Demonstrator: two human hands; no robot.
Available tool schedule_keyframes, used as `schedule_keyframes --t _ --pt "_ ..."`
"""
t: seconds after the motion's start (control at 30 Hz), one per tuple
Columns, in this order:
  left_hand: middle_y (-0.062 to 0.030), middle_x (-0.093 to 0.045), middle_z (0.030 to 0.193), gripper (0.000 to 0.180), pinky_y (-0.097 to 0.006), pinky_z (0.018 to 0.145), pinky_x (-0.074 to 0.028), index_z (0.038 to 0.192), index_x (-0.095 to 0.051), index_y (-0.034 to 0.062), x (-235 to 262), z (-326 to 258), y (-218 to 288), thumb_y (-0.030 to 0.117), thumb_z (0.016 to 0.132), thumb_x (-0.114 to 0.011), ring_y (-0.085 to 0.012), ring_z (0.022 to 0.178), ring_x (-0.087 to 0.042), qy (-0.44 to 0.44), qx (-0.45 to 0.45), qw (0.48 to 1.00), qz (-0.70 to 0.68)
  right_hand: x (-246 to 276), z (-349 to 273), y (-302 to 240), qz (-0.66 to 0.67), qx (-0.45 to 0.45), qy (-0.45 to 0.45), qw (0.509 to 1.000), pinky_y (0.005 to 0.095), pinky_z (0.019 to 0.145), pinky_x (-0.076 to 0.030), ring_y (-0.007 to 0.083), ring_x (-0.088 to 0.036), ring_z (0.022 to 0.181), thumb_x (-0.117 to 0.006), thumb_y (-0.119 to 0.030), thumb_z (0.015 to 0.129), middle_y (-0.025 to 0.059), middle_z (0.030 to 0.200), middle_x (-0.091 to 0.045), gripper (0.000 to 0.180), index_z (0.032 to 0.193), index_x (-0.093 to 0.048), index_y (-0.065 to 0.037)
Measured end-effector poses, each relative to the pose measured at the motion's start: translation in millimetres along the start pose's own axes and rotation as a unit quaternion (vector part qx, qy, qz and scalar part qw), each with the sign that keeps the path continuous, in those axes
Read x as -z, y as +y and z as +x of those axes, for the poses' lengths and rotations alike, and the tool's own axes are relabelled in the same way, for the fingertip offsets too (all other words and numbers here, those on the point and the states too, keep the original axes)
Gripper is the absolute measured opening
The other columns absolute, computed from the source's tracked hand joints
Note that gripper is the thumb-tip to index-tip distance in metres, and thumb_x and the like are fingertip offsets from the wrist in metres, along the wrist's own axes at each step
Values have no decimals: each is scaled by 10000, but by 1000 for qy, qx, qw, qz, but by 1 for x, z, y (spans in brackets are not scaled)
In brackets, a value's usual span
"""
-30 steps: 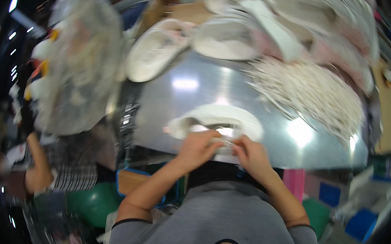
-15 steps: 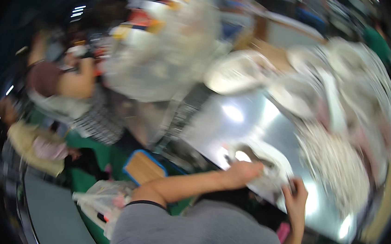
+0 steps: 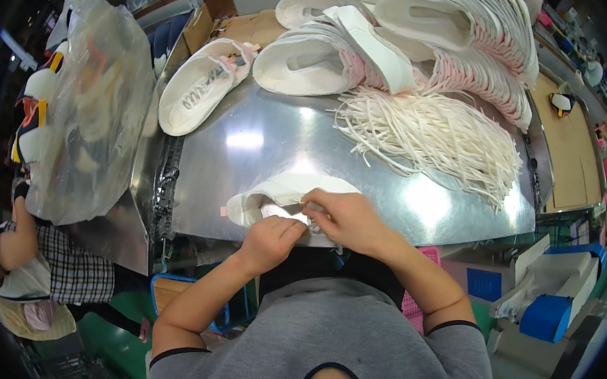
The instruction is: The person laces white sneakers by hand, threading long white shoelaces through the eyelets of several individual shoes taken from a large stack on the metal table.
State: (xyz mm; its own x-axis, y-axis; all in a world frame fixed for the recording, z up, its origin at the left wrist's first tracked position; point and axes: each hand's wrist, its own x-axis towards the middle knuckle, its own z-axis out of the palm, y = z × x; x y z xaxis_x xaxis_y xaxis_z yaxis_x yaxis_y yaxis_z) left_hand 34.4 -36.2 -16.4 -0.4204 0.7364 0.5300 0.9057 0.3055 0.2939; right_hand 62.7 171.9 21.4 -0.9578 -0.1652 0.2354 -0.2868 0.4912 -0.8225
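A white shoe upper lies near the front edge of the metal table, its opening facing me and a small pink tab at its left end. My left hand is closed on the near side of that upper, fingertips by its lacing area. From the right, my right hand reaches over the upper, thumb and forefinger pinched at the opening. Whether a lace lies between those fingertips is too small to tell. Beyond my hands, a loose bundle of white shoelaces is spread on the table.
Stacked white shoe uppers fill the far right, and a laced shoe upper lies at the far left of the metal table. A big clear plastic bag stands left. Another person's arm shows at the left edge.
The view has turned and sharpened from a blur. My right hand, earlier held apart at the right of the upper, is now on it beside my left hand.
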Motion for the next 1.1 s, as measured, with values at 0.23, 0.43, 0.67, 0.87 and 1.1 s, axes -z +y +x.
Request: schedule_keyframes --t 0.23,0.43,0.67,0.87,1.1 --pt "-93 -616 746 228 -359 560 -487 928 -593 30 -2 -2 -8 43 765 -752 -266 629 -606 -3 -17 1000 -23 -9 0 28 -52 -67 -146 986 411 713 -525 323 -683 803 -651 -175 865 127 858 -711 217 1072 -651 -107" --pt "-92 -616 737 255 -360 570 -496 937 -592 34 -3 5 -8 29 752 -767 -275 643 -622 -9 -8 997 -80 -3 11 21 164 -115 -84 976 346 720 -518 287 -686 805 -685 -165 860 114 881 -714 227 1072 -657 -89" --pt "-81 -612 735 220 -350 559 -479 930 -608 45 -6 5 -8 50 756 -742 -255 637 -614 -12 -8 998 -66 5 0 16 -45 -108 -164 979 350 698 -523 293 -691 785 -672 -192 898 125 855 -708 215 1077 -624 -82" --pt "-76 -616 754 160 -344 577 -485 898 -622 47 -6 7 -6 64 770 -717 -242 641 -613 -8 -5 998 -65 -9 -8 26 68 -135 -91 984 426 710 -516 346 -673 799 -723 -191 826 146 863 -702 224 1031 -675 -116" --pt "-128 -660 811 223 -386 599 -505 931 -603 39 0 0 -9 64 782 -767 -314 703 -646 -78 32 989 -122 91 29 -27 236 -26 194 952 218 716 -508 36 -603 766 -701 -76 853 -13 893 -699 126 975 -701 -49"
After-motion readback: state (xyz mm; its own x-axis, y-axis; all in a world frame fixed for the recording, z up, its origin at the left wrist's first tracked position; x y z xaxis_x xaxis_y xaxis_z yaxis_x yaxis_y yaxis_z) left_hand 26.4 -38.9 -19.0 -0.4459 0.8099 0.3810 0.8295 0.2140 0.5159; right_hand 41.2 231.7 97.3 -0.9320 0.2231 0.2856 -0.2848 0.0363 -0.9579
